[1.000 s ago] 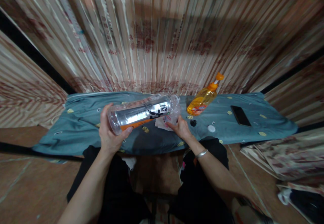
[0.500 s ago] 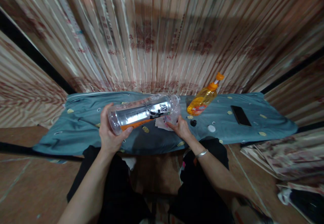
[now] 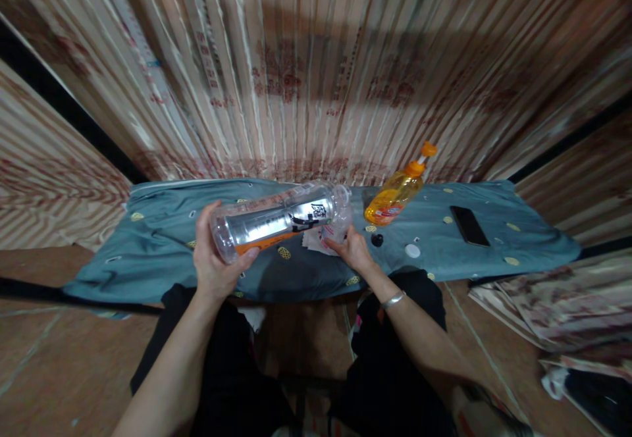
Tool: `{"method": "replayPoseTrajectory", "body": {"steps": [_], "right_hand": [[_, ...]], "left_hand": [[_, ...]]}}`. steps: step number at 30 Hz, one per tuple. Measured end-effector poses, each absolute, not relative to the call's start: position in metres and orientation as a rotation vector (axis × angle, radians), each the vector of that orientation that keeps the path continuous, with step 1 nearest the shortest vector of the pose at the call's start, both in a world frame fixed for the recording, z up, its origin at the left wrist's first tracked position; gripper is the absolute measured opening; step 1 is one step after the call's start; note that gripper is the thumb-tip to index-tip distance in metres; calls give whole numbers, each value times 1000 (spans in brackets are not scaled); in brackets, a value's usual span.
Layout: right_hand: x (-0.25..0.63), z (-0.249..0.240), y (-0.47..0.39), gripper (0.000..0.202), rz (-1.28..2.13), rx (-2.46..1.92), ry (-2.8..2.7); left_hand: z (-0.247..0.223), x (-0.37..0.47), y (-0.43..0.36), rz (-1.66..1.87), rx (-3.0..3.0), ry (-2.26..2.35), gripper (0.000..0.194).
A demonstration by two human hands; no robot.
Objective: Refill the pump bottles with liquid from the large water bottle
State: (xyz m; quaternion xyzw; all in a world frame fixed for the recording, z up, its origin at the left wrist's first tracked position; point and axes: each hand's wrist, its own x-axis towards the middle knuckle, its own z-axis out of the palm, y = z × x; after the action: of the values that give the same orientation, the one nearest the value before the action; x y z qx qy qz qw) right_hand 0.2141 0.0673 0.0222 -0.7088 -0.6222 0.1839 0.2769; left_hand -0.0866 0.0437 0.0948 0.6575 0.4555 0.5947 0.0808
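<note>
A large clear plastic bottle (image 3: 276,220) with a silver and orange label is held tilted nearly level, its neck toward the right. My left hand (image 3: 217,259) is wrapped round its base end. Under the bottle's neck, a small clear plastic bottle (image 3: 340,223) is gripped by my right hand (image 3: 354,250). The big bottle's mouth hides part of the small one, and I cannot tell whether liquid runs between them. Beneath the small bottle lies a pale paper piece (image 3: 316,241). A black cap (image 3: 377,239) and a white cap (image 3: 412,251) rest right of my right hand.
A yellow pump bottle (image 3: 395,193) with an orange top stands behind the caps. Farther right lies a black phone (image 3: 469,226). A teal patterned cloth (image 3: 162,253) covers the table. Striped curtains (image 3: 296,95) hang along the far side, with dark frame bars (image 3: 74,108) at both sides.
</note>
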Motion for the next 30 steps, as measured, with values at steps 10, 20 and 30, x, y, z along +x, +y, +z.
{"method": "replayPoseTrajectory", "body": {"steps": [10, 20, 30], "right_hand": [[214, 23, 66, 48, 499, -1893, -1660], [214, 21, 68, 51, 488, -1922, -1667], [212, 25, 67, 52, 483, -1969, -1694]], "left_hand": [[95, -86, 44, 1795, 1983, 1353, 86], [94, -86, 44, 1794, 1988, 1342, 86], [96, -86, 43, 1795, 1990, 1331, 85]]}}
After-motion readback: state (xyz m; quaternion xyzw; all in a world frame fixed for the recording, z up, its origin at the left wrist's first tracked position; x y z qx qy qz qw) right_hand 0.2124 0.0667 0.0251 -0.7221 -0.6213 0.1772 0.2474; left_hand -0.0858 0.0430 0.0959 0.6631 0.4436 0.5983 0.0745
